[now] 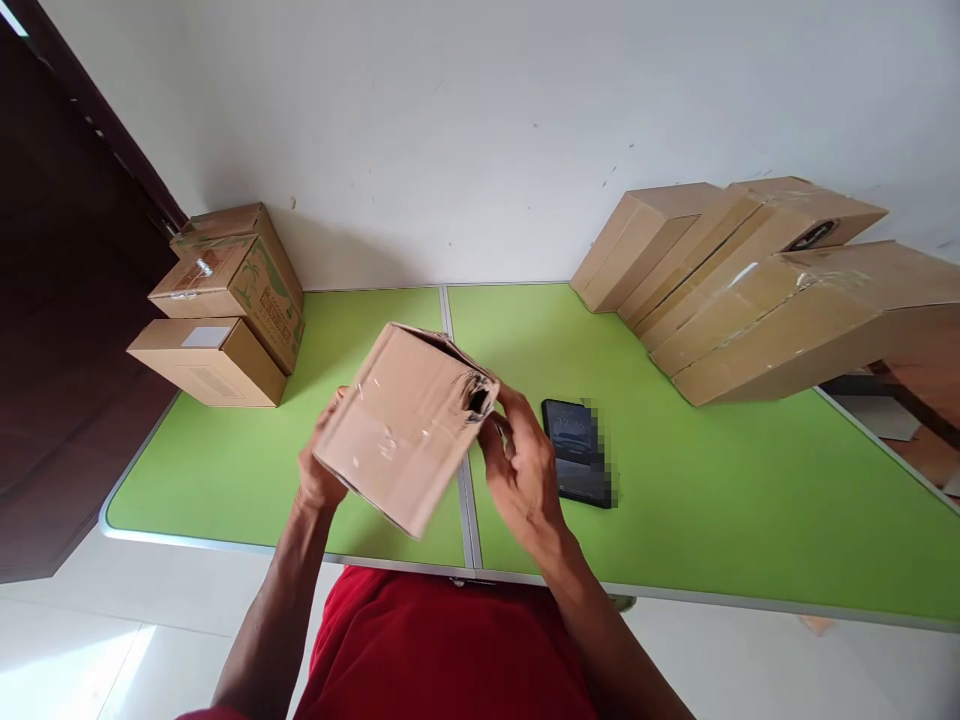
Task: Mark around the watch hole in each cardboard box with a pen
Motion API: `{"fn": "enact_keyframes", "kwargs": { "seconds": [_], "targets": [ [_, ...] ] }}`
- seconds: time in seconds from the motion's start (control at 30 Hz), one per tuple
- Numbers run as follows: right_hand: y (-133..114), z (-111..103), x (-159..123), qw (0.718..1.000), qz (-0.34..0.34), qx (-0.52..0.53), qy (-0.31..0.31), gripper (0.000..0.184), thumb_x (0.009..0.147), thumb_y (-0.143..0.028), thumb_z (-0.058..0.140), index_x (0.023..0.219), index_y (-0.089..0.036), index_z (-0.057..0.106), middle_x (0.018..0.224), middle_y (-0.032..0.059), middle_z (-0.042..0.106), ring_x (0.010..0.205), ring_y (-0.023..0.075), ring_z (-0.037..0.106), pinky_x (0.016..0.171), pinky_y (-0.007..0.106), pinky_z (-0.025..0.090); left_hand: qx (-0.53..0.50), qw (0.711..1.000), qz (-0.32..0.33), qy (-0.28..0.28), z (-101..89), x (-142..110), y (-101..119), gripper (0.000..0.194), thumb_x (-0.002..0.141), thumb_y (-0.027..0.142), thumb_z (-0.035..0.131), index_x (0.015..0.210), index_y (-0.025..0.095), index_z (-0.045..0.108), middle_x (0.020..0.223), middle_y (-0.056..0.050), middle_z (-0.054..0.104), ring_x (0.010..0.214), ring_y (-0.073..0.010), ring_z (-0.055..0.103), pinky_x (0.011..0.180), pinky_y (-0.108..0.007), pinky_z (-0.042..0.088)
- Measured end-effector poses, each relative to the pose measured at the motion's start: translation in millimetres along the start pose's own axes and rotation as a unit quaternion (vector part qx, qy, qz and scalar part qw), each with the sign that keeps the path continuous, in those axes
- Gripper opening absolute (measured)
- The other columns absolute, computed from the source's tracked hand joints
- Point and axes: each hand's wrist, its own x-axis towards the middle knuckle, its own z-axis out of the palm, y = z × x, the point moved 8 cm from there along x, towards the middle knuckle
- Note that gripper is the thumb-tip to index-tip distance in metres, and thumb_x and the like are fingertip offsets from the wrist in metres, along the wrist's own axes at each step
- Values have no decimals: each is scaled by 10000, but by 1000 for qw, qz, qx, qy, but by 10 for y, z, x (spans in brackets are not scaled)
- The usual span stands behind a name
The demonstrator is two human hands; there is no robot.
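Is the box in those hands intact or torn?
Torn: the box has a ragged, dark hole at its corner beside the right hand. What's inside isn't visible.

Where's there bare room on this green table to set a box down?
Right of the phone, in front of the right cartons; also between the left boxes and your left hand. Those boxes and cartons crowd both rear corners.

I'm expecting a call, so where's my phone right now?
In the head view, the phone is on the green table, just right of the right hand and left of the right-hand row of boxes.
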Motion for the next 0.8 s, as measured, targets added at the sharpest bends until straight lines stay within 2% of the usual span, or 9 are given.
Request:
{"fn": "enact_keyframes", "kwargs": {
  "seconds": [0.07, 0.13, 0.27, 0.37, 0.47, 0.53, 0.6, 0.7, 0.8],
  "targets": [
    [11, -1, 75, 997, 48, 52, -13, 401, 1195, -351, 510, 1541, -281, 699, 1538, 130, 759, 1436, 307, 723, 1235, 542, 588, 12, 999, 2, -29, 143, -161, 28, 605, 681, 766, 939, 928, 236, 782, 815, -53, 739, 799, -292, 737, 727, -416, 646],
    [-46, 28, 116, 991, 83, 98, -40, 401, 1202, -410, 504, 1512, -304, 735, 1538, 89, 772, 1448, 300, 712, 1285, 545, 535, 26, 999, 10, -44, 209, -336, 61, 572, 759, 730, 935, 968, 220, 785, 849, -57, 743, 893, -305, 762, 814, -412, 647],
    [-194, 114, 61, 969, 136, 188, -81, 357, 1176, -434, 577, 1444, -335, 791, 1536, 47, 775, 1480, 304, 683, 1324, 524, 474, 62, 997, 45, -23, 120, -637, 150, 533, 920, 700, 849, 1189, 244, 784, 1158, -88, 788, 1175, -330, 740, 1011, -428, 610],
    [-235, 160, -36, 955, 163, 222, -107, 340, 1175, -431, 606, 1428, -340, 815, 1528, 35, 780, 1488, 294, 680, 1308, 475, 486, 99, 993, 54, -28, 43, -794, 208, 784, 938, 806, 758, 1555, 337, 633, 1463, -109, 711, 1364, -365, 670, 1082, -467, 591],
    [-266, 137, -95, 960, 155, 199, -121, 353, 1197, -436, 595, 1474, -357, 798, 1529, 13, 786, 1482, 265, 683, 1300, 431, 485, 174, 983, 49, -40, 32, -901, 321, 951, 902, 967, 633, 1587, 307, 633, 1526, -154, 652, 1441, -428, 618, 1119, -537, 583],
    [-302, 125, -119, 962, 148, 188, -133, 348, 1204, -437, 594, 1482, -368, 792, 1507, -2, 798, 1450, 247, 699, 1273, 406, 500, 260, 962, 83, -16, 52, -958, 532, 826, 913, 921, 682, 1433, 282, 737, 1442, -149, 662, 1421, -430, 616, 1165, -557, 550],
    [-363, 139, -139, 959, 145, 191, -153, 342, 1209, -442, 594, 1481, -380, 791, 1502, -18, 799, 1431, 230, 708, 1257, 386, 510, 323, 938, 127, 3, 141, -1014, 796, 606, 945, 759, 793, 1351, 310, 762, 1401, -110, 656, 1412, -395, 620, 1190, -528, 524],
    [-492, 152, -165, 956, 135, 193, -175, 346, 1213, -452, 589, 1498, -402, 780, 1524, -32, 783, 1469, 217, 688, 1268, 370, 506, 344, 930, 119, -43, 385, -1082, 1031, 461, 1006, 493, 844, 1435, 382, 716, 1439, -59, 704, 1348, -322, 707, 1110, -436, 571],
    [-610, 110, -227, 951, 138, 210, -182, 335, 1204, -480, 604, 1481, -440, 788, 1546, -49, 772, 1525, 222, 658, 1308, 381, 492, 371, 920, 104, -71, 566, -1175, 1144, 370, 1031, 392, 841, 1391, 399, 759, 1351, -8, 792, 1168, -253, 794, 1055, -381, 599]
  ]
}}
